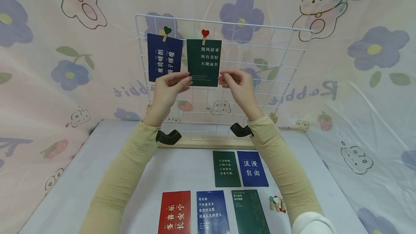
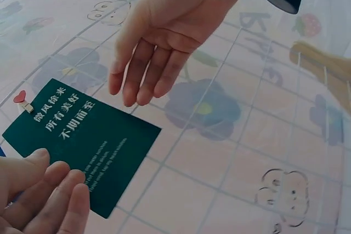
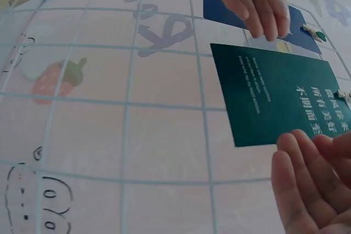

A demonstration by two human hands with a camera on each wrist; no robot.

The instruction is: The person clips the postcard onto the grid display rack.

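Note:
A green card [image 1: 204, 64] with white characters hangs on the white wire grid [image 1: 260, 50] from a clip with a red heart [image 1: 205, 33]. My left hand [image 1: 170, 86] is at its lower left edge, with fingers fairly straight and close together. Across from it, my right hand [image 1: 238, 84] is at the lower right edge, its fingers extended. In the left wrist view, the left fingers [image 2: 66, 190] overlap the card, while the right hand [image 2: 164, 42] shows a gap from it. Whether the fingertips touch the card is hard to tell. Left of it hangs a blue card [image 1: 164, 55], clipped with a green heart [image 1: 167, 30].
On the white table [image 1: 136, 176] lie a red card [image 1: 175, 208], two blue cards [image 1: 212, 212] and two green cards [image 1: 227, 169]. Several small heart clips [image 1: 277, 204] lie near the right forearm. A wooden base [image 1: 201, 143] supports the grid. A patterned cloth [image 1: 357, 111] hangs behind.

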